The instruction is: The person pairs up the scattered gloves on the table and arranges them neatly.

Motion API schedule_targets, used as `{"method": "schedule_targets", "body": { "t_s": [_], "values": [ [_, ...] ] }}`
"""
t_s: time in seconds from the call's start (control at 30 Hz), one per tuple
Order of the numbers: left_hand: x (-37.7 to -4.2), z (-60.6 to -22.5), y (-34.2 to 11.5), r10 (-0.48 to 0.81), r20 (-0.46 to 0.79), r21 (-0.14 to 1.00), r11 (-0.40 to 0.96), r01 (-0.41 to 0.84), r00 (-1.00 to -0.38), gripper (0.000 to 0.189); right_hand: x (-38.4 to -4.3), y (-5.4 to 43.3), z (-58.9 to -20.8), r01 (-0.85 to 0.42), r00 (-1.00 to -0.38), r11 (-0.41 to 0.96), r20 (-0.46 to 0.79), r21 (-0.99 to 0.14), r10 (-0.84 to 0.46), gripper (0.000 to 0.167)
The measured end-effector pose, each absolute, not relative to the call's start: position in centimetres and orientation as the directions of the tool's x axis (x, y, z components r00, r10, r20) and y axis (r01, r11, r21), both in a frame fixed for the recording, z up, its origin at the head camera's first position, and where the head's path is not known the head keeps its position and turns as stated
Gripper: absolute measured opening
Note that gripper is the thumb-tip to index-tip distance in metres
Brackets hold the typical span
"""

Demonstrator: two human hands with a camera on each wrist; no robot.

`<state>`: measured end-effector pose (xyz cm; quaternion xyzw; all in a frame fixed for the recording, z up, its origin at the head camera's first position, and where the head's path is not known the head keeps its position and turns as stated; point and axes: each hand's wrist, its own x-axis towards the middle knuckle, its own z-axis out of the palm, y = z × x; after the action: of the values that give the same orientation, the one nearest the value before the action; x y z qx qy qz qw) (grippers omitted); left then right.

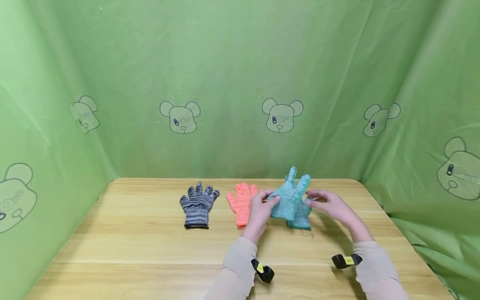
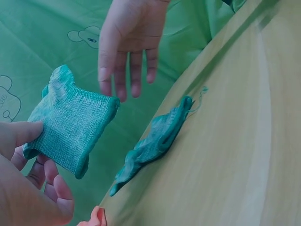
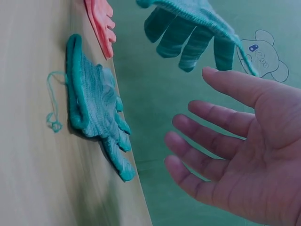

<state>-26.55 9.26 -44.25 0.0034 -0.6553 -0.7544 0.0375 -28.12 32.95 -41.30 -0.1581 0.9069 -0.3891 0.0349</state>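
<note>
My left hand (image 1: pixel 261 207) pinches a teal knit glove (image 2: pixel 75 127) at one side near its cuff, thumb on the near face, and holds it up off the table. Its cuff hangs toward me in the head view. A second teal glove (image 3: pixel 96 94) lies on the table beneath, with a loose thread (image 3: pixel 54 103) trailing from its cuff. My right hand (image 3: pixel 244 141) hovers to the right of both gloves, fingers spread and palm bare, its thumb tip close by the raised glove's edge in the right wrist view.
An orange glove (image 1: pixel 243 202) lies on the wooden table (image 1: pixel 150 258) left of the teal pair, partly behind my left hand. Farther left lies a grey-and-black striped glove (image 1: pixel 198 206). Green cloth (image 1: pixel 232 62) with bear-head drawings hangs around the table's back and sides.
</note>
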Motion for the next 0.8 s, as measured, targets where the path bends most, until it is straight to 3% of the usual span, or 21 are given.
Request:
{"method": "schedule_targets", "body": {
  "t_s": [0.4, 0.8],
  "values": [
    [-26.66, -44.93, 9.98, -0.089, 0.042, 0.989, -0.141, 0.054, -0.995, 0.02, -27.84, 32.7, -40.76, -0.27, -0.942, 0.642, 0.058, -0.718, -0.33, 0.05],
    [-26.62, -44.81, 10.31, -0.07, 0.023, 0.986, -0.161, 0.034, -0.997, 0.024, -27.88, 32.88, -40.55, -0.295, -0.943, 0.663, 0.099, -0.688, -0.317, 0.038]
  ]
}}
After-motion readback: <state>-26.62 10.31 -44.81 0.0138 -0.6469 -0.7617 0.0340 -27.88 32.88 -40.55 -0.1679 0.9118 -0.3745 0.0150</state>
